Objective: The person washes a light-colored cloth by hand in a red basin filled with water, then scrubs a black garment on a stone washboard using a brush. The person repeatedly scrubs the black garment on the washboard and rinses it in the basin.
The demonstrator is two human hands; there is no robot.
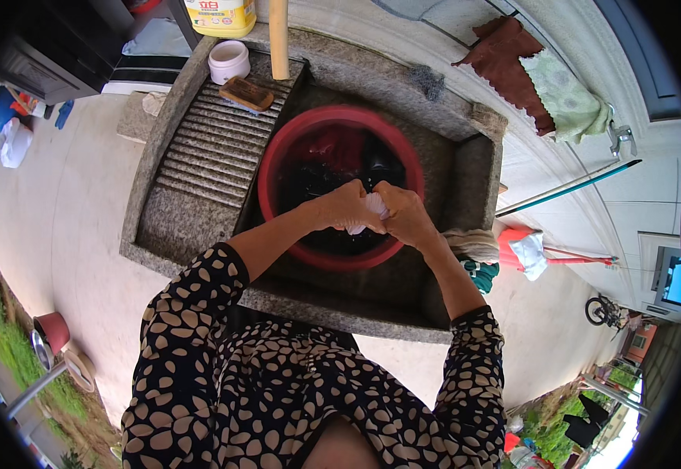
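Both my hands are closed on a small pale, whitish cloth, bunched up between them above a red basin [340, 114]. My left hand [339, 206] grips one side of the cloth [373, 208], and my right hand [408, 216] grips the other. Dark water fills the basin, with a red item [333, 148] and some dark fabric in it; their kinds are hard to make out. The basin stands inside a stone wash sink [477, 129]. To its left is the sink's ridged stone washboard [214, 139].
On the washboard's far end lie a wooden scrubbing brush [247, 94] and a whitish tub [229, 62]. A wooden stick [279, 39] and a yellow jug [222, 17] stand behind. A scouring pad [426, 82] sits on the back ledge. Brown [508, 66] and green rags [566, 95] hang near a tap [622, 141].
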